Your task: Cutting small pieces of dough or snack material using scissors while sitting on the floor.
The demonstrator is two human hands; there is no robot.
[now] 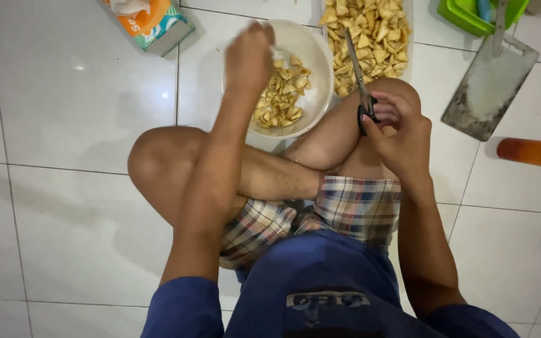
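left hand (pixel 250 57) bunched over bowl (pixel 317 59), pinching something pale, right hand (pixel 402 134) curled round scissors (pixel 359 78), blades shut

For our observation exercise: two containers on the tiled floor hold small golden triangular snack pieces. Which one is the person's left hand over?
The round white bowl: the left hand hovers over its rim. The rectangular clear tray beside it is fuller and lies by the scissors.

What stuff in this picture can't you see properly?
- Head view: the white bit at the left hand is blurred and mostly hidden by the fingers.
- Tissue box, tray of triangle snacks and green container are cut off by the top edge.
- Orange cylinder is cut by the right edge.
- Scissors handles are hidden by the right hand.
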